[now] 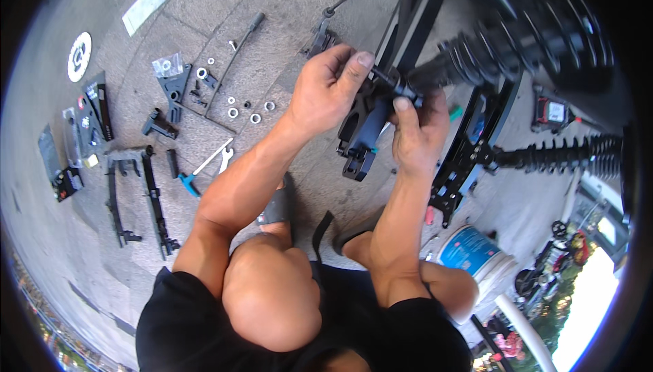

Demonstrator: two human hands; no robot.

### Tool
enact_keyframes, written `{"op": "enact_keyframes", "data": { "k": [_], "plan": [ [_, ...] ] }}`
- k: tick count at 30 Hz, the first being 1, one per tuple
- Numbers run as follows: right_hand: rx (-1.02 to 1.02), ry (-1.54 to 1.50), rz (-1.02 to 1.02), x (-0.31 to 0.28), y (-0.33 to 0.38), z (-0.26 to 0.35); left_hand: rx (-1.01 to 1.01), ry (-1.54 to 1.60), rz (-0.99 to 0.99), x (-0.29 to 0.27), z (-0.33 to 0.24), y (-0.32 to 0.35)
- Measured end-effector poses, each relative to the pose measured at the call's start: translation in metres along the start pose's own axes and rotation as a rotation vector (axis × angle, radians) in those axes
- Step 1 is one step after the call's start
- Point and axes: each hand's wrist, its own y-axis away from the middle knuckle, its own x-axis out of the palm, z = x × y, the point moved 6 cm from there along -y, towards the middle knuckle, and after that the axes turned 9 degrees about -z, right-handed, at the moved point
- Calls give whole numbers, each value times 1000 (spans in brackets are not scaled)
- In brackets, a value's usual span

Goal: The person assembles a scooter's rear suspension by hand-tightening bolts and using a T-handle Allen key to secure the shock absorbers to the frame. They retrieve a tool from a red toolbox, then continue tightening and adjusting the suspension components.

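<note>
Both hands work at the lower end of a black coil-spring shock absorber [520, 42], which slants in from the upper right. My left hand [325, 92] is closed, its fingers curled and thumb pressed against a small dark piece that I cannot make out. Around the shock's lower end, my right hand [418, 130] is pinched, thumb in front and fingers mostly hidden behind. Just below and between the hands is a black metal arm [371, 130] with a forked end. Black frame bars [416, 15] rise beyond them.
Loose washers [255, 118], a long-handled wrench [253, 25], a blue T-handle tool [188, 183], a spanner [226, 159] and a black fork-shaped frame [146, 181] lie on the paving at left. A second shock [564, 156] and a blue-and-white bucket [476, 255] are at right.
</note>
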Motion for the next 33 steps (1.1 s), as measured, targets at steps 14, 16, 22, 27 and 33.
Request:
{"op": "enact_keyframes", "data": {
  "k": [14,16,22,27,33],
  "plan": [
    [29,-45,118,8,2,6,105,108,234,-16,-15,-3],
    [23,-25,115,8,3,7,120,118,235,-13,-13,-5],
    [25,58,39,5,8,9,209,-43,226,-3,-15,-3],
    [-1,73,5,5,6,11,84,270,275,-1,1,-10],
    [-26,95,38,2,7,7,165,26,282,-1,-20,-8]
  ]
}}
